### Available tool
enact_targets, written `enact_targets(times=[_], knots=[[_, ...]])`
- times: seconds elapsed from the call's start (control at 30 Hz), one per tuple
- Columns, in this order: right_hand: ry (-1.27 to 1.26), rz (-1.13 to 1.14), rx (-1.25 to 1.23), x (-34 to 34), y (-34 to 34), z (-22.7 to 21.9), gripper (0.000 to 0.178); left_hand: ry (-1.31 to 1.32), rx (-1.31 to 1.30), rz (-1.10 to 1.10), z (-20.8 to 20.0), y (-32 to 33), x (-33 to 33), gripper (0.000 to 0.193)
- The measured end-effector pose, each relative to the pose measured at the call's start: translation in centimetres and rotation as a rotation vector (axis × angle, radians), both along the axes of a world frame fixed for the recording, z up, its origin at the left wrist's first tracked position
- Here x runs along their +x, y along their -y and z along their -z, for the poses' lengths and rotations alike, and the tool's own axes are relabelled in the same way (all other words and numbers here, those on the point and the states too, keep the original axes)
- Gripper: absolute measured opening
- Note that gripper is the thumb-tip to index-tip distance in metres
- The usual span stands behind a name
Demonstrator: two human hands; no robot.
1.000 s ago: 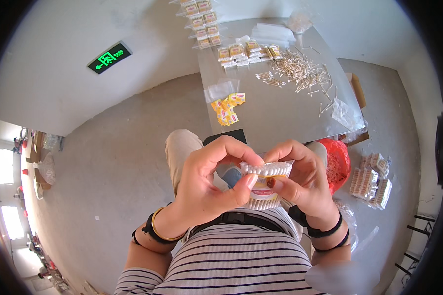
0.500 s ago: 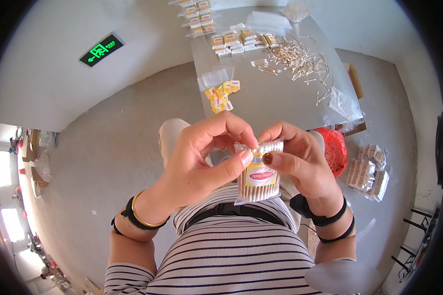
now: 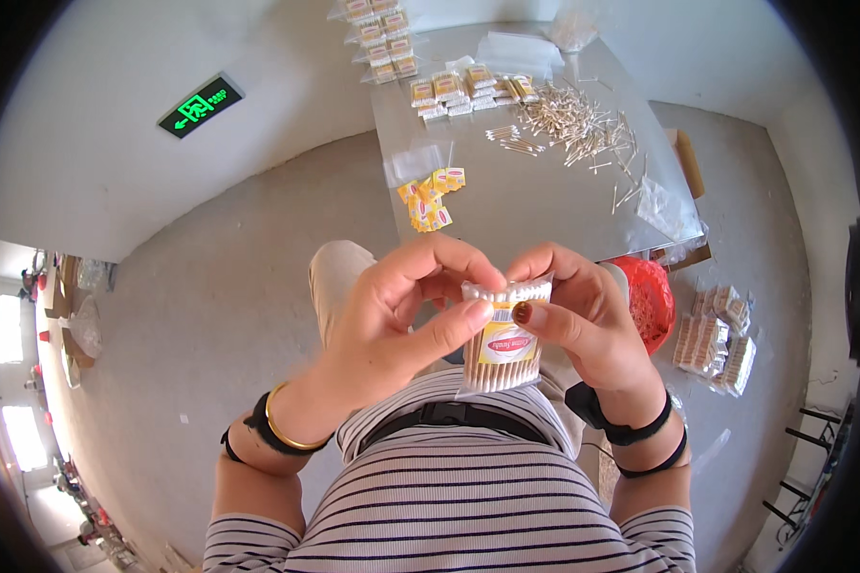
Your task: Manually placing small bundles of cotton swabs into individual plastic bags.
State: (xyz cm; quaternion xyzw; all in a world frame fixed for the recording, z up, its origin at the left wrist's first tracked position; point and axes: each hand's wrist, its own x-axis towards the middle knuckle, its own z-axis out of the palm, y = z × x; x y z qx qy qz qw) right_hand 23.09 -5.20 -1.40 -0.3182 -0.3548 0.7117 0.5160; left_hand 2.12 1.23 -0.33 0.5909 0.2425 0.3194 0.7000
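Observation:
A clear bag of cotton swabs (image 3: 503, 368) with a yellow and white label is held upright in front of my waist. My left hand (image 3: 406, 310) pinches its upper left corner between thumb and fingers. On the upper right side, my right hand (image 3: 588, 320) grips the bag, its thumb pressed on the front near the label's top edge. White swab tips show along the top between my fingertips. The fingers behind the bag are partly hidden.
Ahead stands a metal table (image 3: 516, 205) with loose cotton swabs (image 3: 583, 119), yellow label cards (image 3: 428, 201) and stacked swab packs (image 3: 449, 88). A red bag (image 3: 648, 306) sits right of my knees, near bundled swabs (image 3: 717, 334) on the floor. A green exit sign (image 3: 201, 105) hangs on the wall.
Both hands keep their pinch on the bag of cotton swabs, with only a slight shift of fingers and bag. The table appears slightly lower in view.

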Motion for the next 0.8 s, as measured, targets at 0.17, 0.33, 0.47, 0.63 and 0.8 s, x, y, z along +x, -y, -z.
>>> enact_targets(times=[0.17, 0.33, 0.47, 0.63, 0.8], knots=[[0.151, 0.137, 0.152, -0.2, 0.4, 0.3, 0.026, -0.193, 0.384, -0.127, 1.6, 1.9, 0.3, 0.059], [0.215, 0.227, 0.158, -0.4, 0.5, 0.3, 0.025, -0.067, 0.191, -0.166, 2.5, 2.2, 0.4, 0.056], [0.182, 0.240, 0.215, -0.4, 0.3, 1.3, 0.025, -0.006, 0.101, -0.235, 2.3, 1.7, -0.2, 0.058], [0.136, 0.253, 0.209, -1.6, 0.6, 1.8, 0.029, 0.161, -0.050, -0.356, 1.8, 1.9, 0.4, 0.057], [0.444, 0.322, 0.321, -1.5, 0.7, 0.1, 0.032, 0.050, 0.121, -0.352, 1.5, 1.5, 0.5, 0.058]])
